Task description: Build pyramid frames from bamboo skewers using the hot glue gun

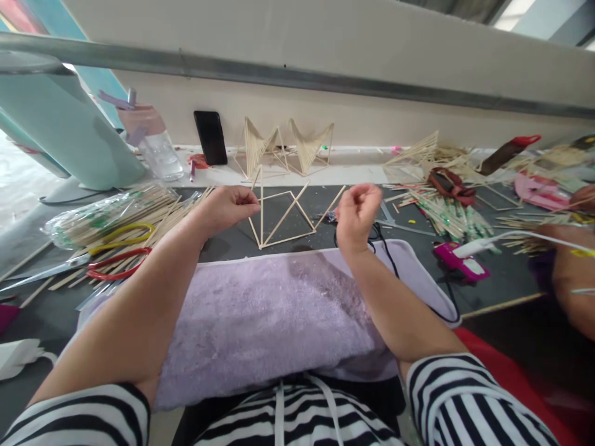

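Note:
A frame of thin pale wooden sticks (pixel 290 238) stands on the dark table between my two hands, with a few sticks rising and crossing above its base. My left hand (pixel 232 207) is at the frame's left side, near an upright stick; its fingers are closed, and what they pinch, if anything, is too small to tell. To the right of the frame my right hand (pixel 357 214) is raised with curled fingertips pressed together, and I cannot make out anything in them. A lilac cloth (pixel 279 310) lies in front of the frame, under my forearms.
Scissors with yellow and red handles (pixel 118 263) and bagged sticks (pixel 111 214) lie left. Behind stand a bottle (pixel 158 148), a phone (pixel 211 137) and finished stick models (pixel 307 148). A magenta glue gun (pixel 460 260) and another person's hand (pixel 574 279) are right.

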